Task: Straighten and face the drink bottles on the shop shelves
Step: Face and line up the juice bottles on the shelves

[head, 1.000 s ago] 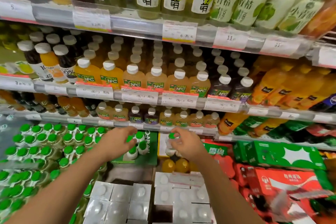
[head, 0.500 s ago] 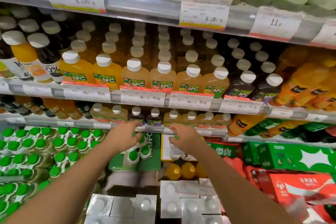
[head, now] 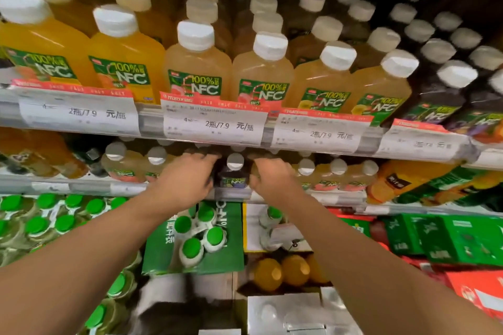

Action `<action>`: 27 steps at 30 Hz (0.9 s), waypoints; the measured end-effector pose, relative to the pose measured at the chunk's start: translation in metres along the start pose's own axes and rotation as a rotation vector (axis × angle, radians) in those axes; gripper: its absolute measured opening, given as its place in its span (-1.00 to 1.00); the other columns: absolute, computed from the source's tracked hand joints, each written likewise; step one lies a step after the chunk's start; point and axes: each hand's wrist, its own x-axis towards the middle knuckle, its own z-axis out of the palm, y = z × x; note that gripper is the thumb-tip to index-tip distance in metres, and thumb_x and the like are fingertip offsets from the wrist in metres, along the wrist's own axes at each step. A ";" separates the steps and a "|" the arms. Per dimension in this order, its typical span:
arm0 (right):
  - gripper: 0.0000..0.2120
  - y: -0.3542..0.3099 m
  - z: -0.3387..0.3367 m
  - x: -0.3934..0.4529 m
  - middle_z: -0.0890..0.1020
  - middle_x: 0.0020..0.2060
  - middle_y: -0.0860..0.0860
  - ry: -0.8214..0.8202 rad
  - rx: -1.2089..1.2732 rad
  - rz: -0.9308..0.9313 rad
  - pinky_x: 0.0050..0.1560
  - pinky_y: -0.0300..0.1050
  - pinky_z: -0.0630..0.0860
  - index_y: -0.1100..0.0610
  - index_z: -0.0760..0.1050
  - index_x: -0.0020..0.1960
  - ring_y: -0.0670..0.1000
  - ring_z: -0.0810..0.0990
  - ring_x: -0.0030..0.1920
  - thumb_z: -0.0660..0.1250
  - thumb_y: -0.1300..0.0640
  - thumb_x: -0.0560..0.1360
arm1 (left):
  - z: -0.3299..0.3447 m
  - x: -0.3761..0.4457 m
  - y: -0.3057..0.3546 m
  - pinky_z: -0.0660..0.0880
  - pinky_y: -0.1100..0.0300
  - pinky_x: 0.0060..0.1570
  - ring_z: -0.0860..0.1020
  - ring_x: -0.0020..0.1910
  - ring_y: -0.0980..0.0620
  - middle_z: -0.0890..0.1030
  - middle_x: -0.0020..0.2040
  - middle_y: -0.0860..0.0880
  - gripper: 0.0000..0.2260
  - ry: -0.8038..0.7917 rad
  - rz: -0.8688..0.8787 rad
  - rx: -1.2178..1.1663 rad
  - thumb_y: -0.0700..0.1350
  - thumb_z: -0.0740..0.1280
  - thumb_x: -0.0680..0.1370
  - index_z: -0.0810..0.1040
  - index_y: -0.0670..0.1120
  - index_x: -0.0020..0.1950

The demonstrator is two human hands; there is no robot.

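Since hands left green caps, both flank dark bottle [head: 233,176]

Left hand [head: 187,182] and right hand [head: 272,179] flank a dark bottle [head: 234,175] on the lower shelf [head: 337,196]

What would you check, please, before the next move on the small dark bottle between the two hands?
1. Left hand against the small dark bottle: ok, it lies at the bottle's left side.
2. Right hand at the other side: ok, close beside it; firm contact cannot tell.
3. Bottle upright: ok, its white cap points up.
4. Label faces out: ok, the NFC print shows to the front.
5. Headroom under the price rail: cannot tell, both hands' fingertips are hidden beneath it.
6. Neighbouring pale bottle steady: ok, upright, just right of the right hand.
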 end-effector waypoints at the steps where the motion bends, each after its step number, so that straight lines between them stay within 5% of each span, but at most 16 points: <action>1: -0.79 0.002 -0.001 0.003 0.60 -0.01 0.11 -0.002 -0.005 0.026 -0.04 0.02 0.43 0.10 0.48 0.13 0.22 0.58 0.10 0.20 0.00 0.62 | 0.002 0.004 0.005 0.52 0.00 0.16 0.55 0.21 -0.19 0.60 0.25 -0.13 -0.49 0.016 0.019 0.024 -0.03 0.31 0.55 0.34 0.01 0.50; 6: -0.75 0.025 -0.014 -0.006 0.66 0.02 0.13 0.060 -0.014 0.103 -0.07 -0.01 0.42 0.09 0.56 0.14 0.21 0.60 0.07 0.21 -0.02 0.63 | 0.019 0.026 0.033 0.51 0.00 0.04 0.57 0.19 -0.19 0.59 0.20 -0.12 -0.61 0.057 0.082 0.097 0.00 0.27 0.60 0.37 -0.02 0.42; 11: -0.76 0.081 -0.024 -0.024 0.50 -0.29 0.06 0.163 -0.073 0.176 -0.20 -0.04 0.29 0.06 0.41 -0.22 0.21 0.55 -0.16 0.24 0.00 0.59 | 0.034 0.039 0.046 0.53 -0.03 -0.03 0.61 0.08 -0.25 0.64 0.11 -0.16 -0.58 0.103 0.064 0.118 -0.02 0.30 0.58 0.41 -0.04 0.44; 15: -0.72 0.130 -0.027 -0.033 0.50 -0.30 0.08 0.248 -0.157 0.245 -0.23 -0.01 0.35 0.12 0.42 -0.22 0.24 0.58 -0.15 0.25 -0.01 0.60 | 0.037 0.039 0.050 0.53 -0.04 -0.08 0.61 0.03 -0.26 0.64 0.02 -0.17 -0.69 0.097 0.044 0.119 -0.04 0.35 0.55 0.49 -0.08 0.26; 20: -0.80 0.160 -0.025 -0.034 0.58 -0.17 0.08 0.142 -0.160 0.318 -0.18 -0.04 0.45 0.13 0.51 0.00 0.21 0.62 -0.05 0.26 0.00 0.62 | 0.042 0.033 0.050 0.50 -0.05 -0.05 0.56 0.05 -0.28 0.62 0.07 -0.18 -0.56 0.132 0.052 0.080 -0.14 0.40 0.52 0.45 -0.01 0.40; 27: -0.61 0.165 -0.009 -0.028 0.63 0.01 0.16 0.159 -0.092 0.318 -0.08 0.08 0.59 0.08 0.37 0.36 0.27 0.63 0.02 0.35 0.06 0.58 | 0.053 0.022 0.048 0.42 0.01 -0.20 0.46 0.01 -0.19 0.54 0.09 -0.11 -0.61 0.202 0.094 0.054 -0.25 0.40 0.47 0.47 0.00 0.26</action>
